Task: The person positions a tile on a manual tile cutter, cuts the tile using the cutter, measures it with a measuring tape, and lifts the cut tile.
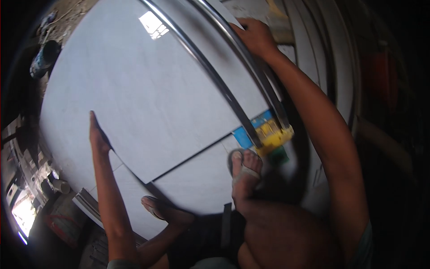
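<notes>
Arms spread, right hand (256, 37) apparently clamps the white slab (148, 89); left hand (97, 133) extends straight, its grip unclear.

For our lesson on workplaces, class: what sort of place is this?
Probably a tiling workshop or building site: a large pale slab, two metal rails running over it to a yellow end piece, and what look like more slabs at the right suggest so.

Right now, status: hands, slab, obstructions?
Left hand at left edge of large, pale, flat slab. Right hand beside two long, shiny metal rails over it.
</notes>
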`<state>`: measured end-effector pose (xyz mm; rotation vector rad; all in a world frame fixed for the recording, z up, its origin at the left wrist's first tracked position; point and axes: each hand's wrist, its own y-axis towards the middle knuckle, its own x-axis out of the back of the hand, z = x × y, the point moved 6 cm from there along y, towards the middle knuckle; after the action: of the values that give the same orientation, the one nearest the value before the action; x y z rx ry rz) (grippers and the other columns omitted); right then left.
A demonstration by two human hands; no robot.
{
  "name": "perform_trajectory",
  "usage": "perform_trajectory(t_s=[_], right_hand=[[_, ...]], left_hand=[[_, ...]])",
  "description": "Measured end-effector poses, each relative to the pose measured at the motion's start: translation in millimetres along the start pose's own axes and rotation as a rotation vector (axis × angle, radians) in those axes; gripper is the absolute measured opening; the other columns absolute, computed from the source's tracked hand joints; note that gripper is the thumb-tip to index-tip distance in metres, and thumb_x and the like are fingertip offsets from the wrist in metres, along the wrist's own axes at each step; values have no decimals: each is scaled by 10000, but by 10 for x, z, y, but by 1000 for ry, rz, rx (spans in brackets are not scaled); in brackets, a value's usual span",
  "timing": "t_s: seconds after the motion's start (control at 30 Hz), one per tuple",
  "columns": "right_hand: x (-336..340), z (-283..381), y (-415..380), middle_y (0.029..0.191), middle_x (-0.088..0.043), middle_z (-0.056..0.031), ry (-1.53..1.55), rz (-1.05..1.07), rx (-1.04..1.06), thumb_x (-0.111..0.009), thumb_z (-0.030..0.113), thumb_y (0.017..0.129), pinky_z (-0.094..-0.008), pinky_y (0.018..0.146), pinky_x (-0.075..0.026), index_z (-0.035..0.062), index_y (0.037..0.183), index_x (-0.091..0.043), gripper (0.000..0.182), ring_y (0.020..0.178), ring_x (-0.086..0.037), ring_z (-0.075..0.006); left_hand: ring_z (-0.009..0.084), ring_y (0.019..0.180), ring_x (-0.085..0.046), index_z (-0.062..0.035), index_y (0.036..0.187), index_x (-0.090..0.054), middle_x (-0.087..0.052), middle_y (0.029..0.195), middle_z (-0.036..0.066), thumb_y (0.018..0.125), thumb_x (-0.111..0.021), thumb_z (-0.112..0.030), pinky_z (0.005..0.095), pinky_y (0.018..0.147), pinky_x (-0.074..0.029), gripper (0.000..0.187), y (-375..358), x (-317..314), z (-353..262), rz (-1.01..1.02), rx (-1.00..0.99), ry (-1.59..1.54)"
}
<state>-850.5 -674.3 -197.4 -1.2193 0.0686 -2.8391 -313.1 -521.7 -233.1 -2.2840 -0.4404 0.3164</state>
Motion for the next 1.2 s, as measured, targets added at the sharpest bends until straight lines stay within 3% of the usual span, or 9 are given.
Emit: perform_trajectory(t_s=[0.13, 0.27, 0.4, 0.5, 0.63, 0.73, 0.83, 0.93, 1.2], right_hand=[[-19, -7, -55, 1095, -753, -177, -107, -1, -63, -605, 555, 982, -422, 914, -537, 76, 1233, -731, 555, 998, -727, -353], [28, 37, -155, 1121, -743, -212, -181, -16, -58, -561, 647, 955, -483, 960, -545, 53, 1284, -698, 693, 1067, -714, -366], [-6, 1, -72, 1031, -741, -261, -51, 7, -20, -600, 614, 955, -469, 924, -558, -20, 1166, -734, 682, 1003, -725, -393], [-1, 31, -79, 941, -759, -187, -180, -30, -26, -578, 508, 1022, -413, 860, -568, 42, 1149, -753, 514, 864, -746, -307], [1, 34, -31, 852, -756, -187, -174, -60, 70, -586, 502, 1020, -412, 817, -575, 40, 1104, -772, 504, 778, -744, -300], [27, 31, -15, 933, -744, -262, -81, -3, 14, -642, 605, 935, -438, 883, -573, -56, 1069, -755, 684, 921, -746, -359], [52, 60, -32, 869, -737, -243, -46, 70, -66, -652, 612, 930, -431, 847, -574, -55, 984, -764, 679, 848, -746, -326], [59, 64, -21, 706, -706, -123, -132, 85, -17, -584, 525, 1022, -386, 738, -563, 48, 1026, -780, 516, 662, -697, -201], [37, -57, 66, 694, -695, -103, -96, 84, 10, -600, 564, 1004, -376, 739, -542, 54, 996, -794, 546, 666, -676, -191]], left_hand=[[324, 1419, -462, -40, 1567, -373, -444, 1581, 130, 1037, -494, -576, 479, 1173, -374, 763, -37, -62, -53, 8, -56, 14], [322, 1429, -448, -31, 1576, -352, -417, 1598, 135, 1024, -519, -587, 477, 1181, -357, 801, -70, -42, -39, 5, -73, 57], [325, 1428, -449, -17, 1575, -346, -413, 1599, 143, 1012, -552, -586, 479, 1183, -351, 827, -65, -11, -20, -39, -94, 80], [325, 1444, -430, -7, 1577, -340, -395, 1610, 151, 1005, -568, -584, 479, 1192, -337, 844, -31, 12, -31, -76, -86, 66], [323, 1453, -418, 1, 1579, -340, -394, 1609, 167, 1000, -581, -580, 468, 1201, -324, 855, -95, -59, -15, -51, -35, -2], [325, 1426, -451, 6, 1565, -366, -425, 1586, 174, 992, -594, -578, 462, 1184, -353, 849, -134, -73, -27, -113, -37, 24], [331, 1390, -490, 10, 1549, -387, -459, 1557, 178, 985, -602, -583, 457, 1163, -381, 846, -21, 88, -19, -174, -86, 78], [328, 1398, -482, 8, 1552, -386, -449, 1566, 174, 980, -605, -590, 456, 1168, -374, 856, -104, -8, -5, -140, -53, 40], [334, 1424, -452, 7, 1562, -372, -420, 1590, 175, 985, -599, -585, 468, 1183, -349, 857, -144, -92, 19, -137, -63, 18]])
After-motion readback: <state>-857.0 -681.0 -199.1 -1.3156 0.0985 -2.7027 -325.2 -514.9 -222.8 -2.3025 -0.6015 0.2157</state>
